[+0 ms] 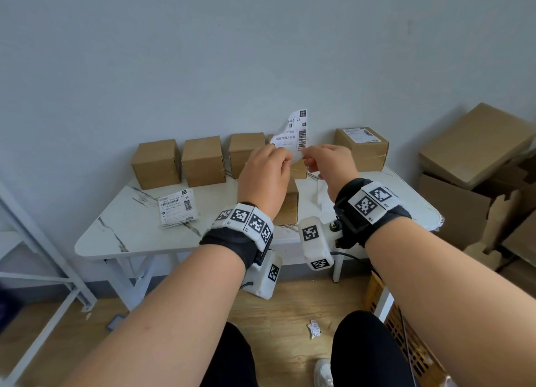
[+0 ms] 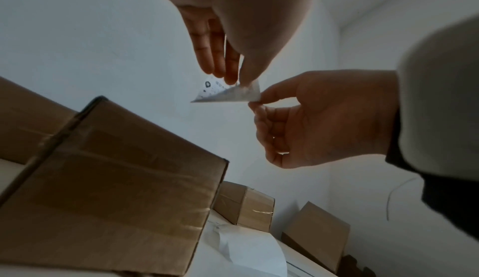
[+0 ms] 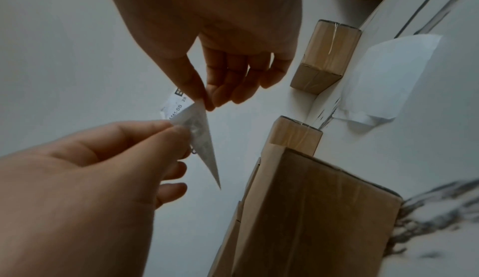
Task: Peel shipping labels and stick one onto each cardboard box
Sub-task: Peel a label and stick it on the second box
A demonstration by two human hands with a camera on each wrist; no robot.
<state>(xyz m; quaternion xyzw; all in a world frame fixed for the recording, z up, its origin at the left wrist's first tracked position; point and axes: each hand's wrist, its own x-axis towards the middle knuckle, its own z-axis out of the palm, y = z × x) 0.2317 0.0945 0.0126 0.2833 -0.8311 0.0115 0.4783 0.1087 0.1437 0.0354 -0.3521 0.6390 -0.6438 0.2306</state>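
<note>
Head view — shipping label (image 1: 293, 137) pinched between both hands' fingers (image 1: 285, 158).

White paper shipping label (image 1: 294, 137): thin, printed face matt, curls where lifted. Brown cardboard boxes (image 1: 203, 160): matt kraft board, seams under glossy clear tape. White marble-pattern tabletop (image 1: 116, 233): smooth, slight sheen, grey veining. Stack of white paper labels (image 1: 177, 208): matt. Floor (image 1: 290, 299): light wood-grain boards, smooth. Black cloth wristbands (image 1: 232, 241): matt.

Brown cardboard boxes (image 1: 156, 164) sit on a white grey-veined marble-pattern table (image 1: 121, 236); the white label (image 1: 293, 137) bears black barcodes.
</note>
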